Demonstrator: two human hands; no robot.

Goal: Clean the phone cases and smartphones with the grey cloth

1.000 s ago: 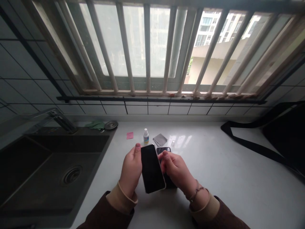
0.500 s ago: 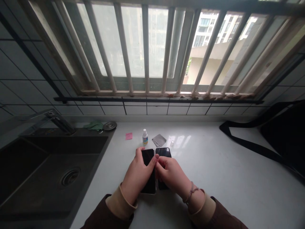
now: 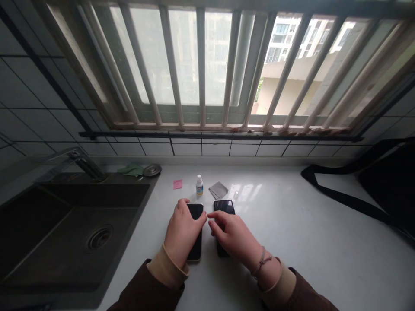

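On the white counter lie two dark smartphones side by side with a gap between them. My left hand (image 3: pixel 182 229) is closed across the left smartphone (image 3: pixel 196 246), thumb on its right edge and fingers over its far side. Above the right smartphone (image 3: pixel 224 207) is my right hand (image 3: pixel 231 231), its thumb and forefinger apart with nothing visible between them; it covers much of that phone. Just beyond the phones stand a small white spray bottle (image 3: pixel 199 186) with its top off, a folded grey cloth (image 3: pixel 218 190) and a small clear cap (image 3: pixel 236 194).
A pink sticky note (image 3: pixel 177 184) lies left of the bottle. At the left is a dark sink (image 3: pixel 142 207) with a faucet (image 3: pixel 86 164), a green rag (image 3: pixel 131 169) and a metal drain strainer (image 3: pixel 152 170). A black bag (image 3: pixel 385 181) with a strap rests at the right. A barred window is behind.
My left hand has moved the left smartphone leftward, widening the gap between the phones. My right thumb and forefinger have parted from a pinch near the left thumb.
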